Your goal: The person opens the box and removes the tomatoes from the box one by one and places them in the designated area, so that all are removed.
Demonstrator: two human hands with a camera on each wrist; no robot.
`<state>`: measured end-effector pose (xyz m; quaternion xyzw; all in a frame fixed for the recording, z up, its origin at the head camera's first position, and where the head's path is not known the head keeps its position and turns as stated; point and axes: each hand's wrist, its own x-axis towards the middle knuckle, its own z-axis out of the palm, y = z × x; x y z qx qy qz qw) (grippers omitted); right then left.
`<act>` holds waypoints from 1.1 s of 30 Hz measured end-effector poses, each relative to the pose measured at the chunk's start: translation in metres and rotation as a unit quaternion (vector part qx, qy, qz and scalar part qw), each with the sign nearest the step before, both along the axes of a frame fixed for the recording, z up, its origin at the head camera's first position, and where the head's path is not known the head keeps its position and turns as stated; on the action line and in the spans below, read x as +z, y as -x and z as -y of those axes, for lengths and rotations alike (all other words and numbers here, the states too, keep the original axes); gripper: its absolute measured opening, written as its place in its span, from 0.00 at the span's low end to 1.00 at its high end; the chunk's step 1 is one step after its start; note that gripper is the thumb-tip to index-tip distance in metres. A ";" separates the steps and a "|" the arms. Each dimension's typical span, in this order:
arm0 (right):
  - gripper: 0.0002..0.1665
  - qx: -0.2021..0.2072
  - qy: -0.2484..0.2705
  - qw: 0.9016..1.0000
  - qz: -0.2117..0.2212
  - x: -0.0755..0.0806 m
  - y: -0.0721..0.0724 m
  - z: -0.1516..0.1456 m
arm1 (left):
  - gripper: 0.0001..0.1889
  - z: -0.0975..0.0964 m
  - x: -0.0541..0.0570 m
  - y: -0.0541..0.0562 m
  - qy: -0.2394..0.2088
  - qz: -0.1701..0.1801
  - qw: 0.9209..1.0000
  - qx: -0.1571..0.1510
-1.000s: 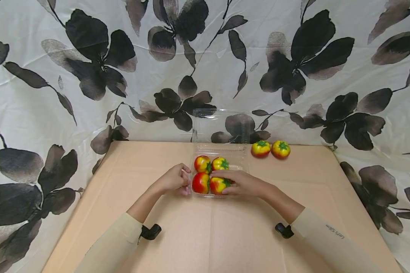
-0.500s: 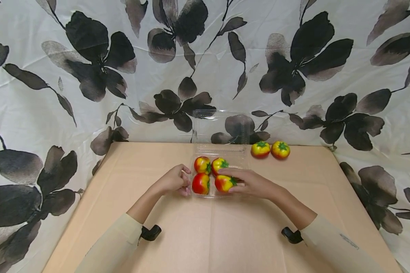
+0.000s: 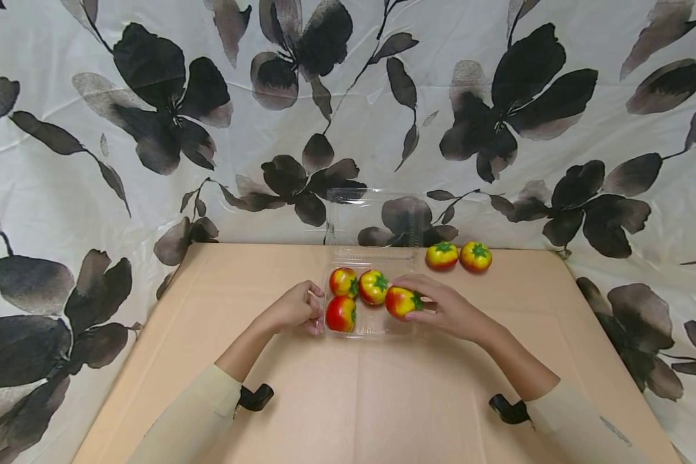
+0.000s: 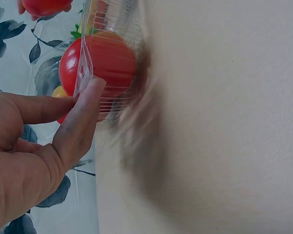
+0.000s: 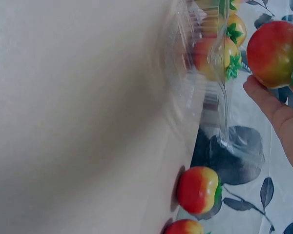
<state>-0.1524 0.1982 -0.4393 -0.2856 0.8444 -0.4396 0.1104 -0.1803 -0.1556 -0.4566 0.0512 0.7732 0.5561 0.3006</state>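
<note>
A clear plastic clamshell box [image 3: 383, 330] lies with its lid [image 3: 377, 216] raised at the back. My left hand [image 3: 297, 306] pinches its left rim between thumb and finger, as the left wrist view shows. Inside, on the left, sit a red fruit [image 3: 340, 314] and two red-and-yellow ones, a back-left fruit [image 3: 343, 281] and a middle fruit [image 3: 373, 287], tomato-like with green leafy tops. My right hand [image 3: 445, 308] grips another red-and-yellow tomato-like fruit [image 3: 403, 303] over the box's right half. In the right wrist view this held fruit [image 5: 273, 53] is above the rim.
Two more such fruits, a nearer one [image 3: 442, 256] and one beside it [image 3: 475, 257], rest on the tan table [image 3: 301, 399] right of the box, near the back edge. Behind hangs a floral cloth [image 3: 383, 116]. Each wrist carries a black camera [image 3: 255, 397].
My right hand has drawn the fruit rightward from beside the front-left red one, across the box. The left hand stays at the rim.
</note>
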 end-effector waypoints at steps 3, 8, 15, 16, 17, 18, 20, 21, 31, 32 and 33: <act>0.38 -0.021 0.006 1.000 -0.008 0.000 0.000 -0.007 | 0.19 0.000 0.000 0.000 0.000 -0.001 1.000 -0.002; 0.38 -0.063 -0.013 0.997 -0.037 0.002 0.003 -0.021 | 0.19 0.000 0.000 0.001 0.009 -0.002 1.000 -0.002; 0.38 -0.123 -0.020 0.992 -0.031 0.004 0.007 -0.043 | 0.20 0.000 -0.001 0.001 0.014 -0.009 1.000 -0.009; 0.38 -0.130 -0.020 0.991 -0.029 0.004 0.008 -0.046 | 0.20 0.000 -0.001 0.001 0.013 -0.007 1.000 -0.008; 0.39 -0.138 -0.022 0.990 -0.031 0.005 0.009 -0.050 | 0.20 0.000 -0.001 0.001 0.011 -0.007 1.000 -0.007; 0.39 -0.146 -0.025 0.988 -0.035 0.006 0.010 -0.053 | 0.20 -0.001 -0.001 0.000 0.010 -0.007 1.000 -0.006; 0.39 -0.162 -0.031 0.985 -0.046 0.007 0.012 -0.060 | 0.20 -0.001 -0.001 0.000 0.010 -0.009 1.000 -0.007; 0.39 -0.170 -0.031 0.984 -0.052 0.007 0.014 -0.064 | 0.20 -0.001 -0.001 0.000 0.010 -0.009 1.000 -0.007; 0.38 -0.233 -0.045 0.968 -0.079 0.003 0.027 -0.100 | 0.20 0.000 -0.002 0.000 0.010 -0.012 1.000 -0.008; 0.38 -0.235 -0.044 0.968 -0.079 0.003 0.029 -0.103 | 0.20 0.000 -0.002 0.000 0.010 -0.011 1.000 -0.008; 0.38 -0.237 -0.046 0.967 -0.080 0.002 0.030 -0.107 | 0.20 0.000 -0.002 0.000 0.010 -0.011 1.000 -0.008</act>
